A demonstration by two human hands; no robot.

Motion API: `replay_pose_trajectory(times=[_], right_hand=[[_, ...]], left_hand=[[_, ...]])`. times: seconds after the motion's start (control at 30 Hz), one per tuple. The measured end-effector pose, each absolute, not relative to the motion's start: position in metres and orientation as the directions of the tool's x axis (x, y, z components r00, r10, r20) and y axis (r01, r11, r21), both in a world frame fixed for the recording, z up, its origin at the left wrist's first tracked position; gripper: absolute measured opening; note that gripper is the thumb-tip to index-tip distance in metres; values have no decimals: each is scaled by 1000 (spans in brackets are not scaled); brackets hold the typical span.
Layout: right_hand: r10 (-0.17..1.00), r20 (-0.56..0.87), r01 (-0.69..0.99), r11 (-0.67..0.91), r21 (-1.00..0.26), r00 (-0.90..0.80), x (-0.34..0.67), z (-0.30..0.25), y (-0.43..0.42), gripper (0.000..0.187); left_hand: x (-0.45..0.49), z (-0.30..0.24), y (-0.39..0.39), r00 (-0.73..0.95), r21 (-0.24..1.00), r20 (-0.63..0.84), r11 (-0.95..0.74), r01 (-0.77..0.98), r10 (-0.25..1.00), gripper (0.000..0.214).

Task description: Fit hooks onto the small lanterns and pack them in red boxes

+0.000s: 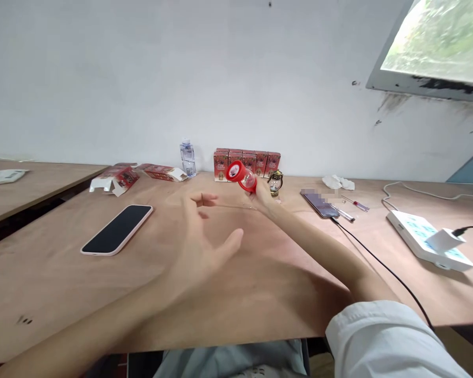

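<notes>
My right hand [262, 195] reaches far over the wooden table [63, 283] and grips a small red-capped clear lantern-like piece [242, 176], tilted to the left. Just right of it a small dark lantern [275, 182] stands on the table. Behind them a row of red boxes [246, 163] lines the wall. My left hand [203, 236] hovers over the table's middle, fingers spread and holding nothing, somewhat blurred.
A pink-cased phone [117, 229] lies face up at the left. Opened red boxes [116, 180] and a water bottle [187, 158] sit at the back. At the right are a second phone [320, 204] on a black cable, a screwdriver [357, 203], crumpled tissue [338, 182] and a white power strip [428, 239].
</notes>
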State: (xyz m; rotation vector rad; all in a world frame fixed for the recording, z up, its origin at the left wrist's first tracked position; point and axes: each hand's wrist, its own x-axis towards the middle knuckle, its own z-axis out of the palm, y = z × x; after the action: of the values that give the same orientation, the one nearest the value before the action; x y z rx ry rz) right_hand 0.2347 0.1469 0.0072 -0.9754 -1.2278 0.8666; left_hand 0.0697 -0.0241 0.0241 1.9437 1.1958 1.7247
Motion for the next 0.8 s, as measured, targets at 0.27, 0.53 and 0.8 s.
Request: replay_pose_trajectory(times=[0.27,0.53,0.8], right_hand=[[950,250,19,258,-966,-185,196,-35,82,24],[897,424,897,287,-336,-128,260,-48,138,39],[955,275,920,204,-334,-112,271,-52,157,32]], left_hand=[[84,-25,47,-26,902,430,-427,68,903,53],[60,-44,68,-102,907,393,-366,207,914,34],[56,-50,72,-123,898,397,-358,256,909,35]])
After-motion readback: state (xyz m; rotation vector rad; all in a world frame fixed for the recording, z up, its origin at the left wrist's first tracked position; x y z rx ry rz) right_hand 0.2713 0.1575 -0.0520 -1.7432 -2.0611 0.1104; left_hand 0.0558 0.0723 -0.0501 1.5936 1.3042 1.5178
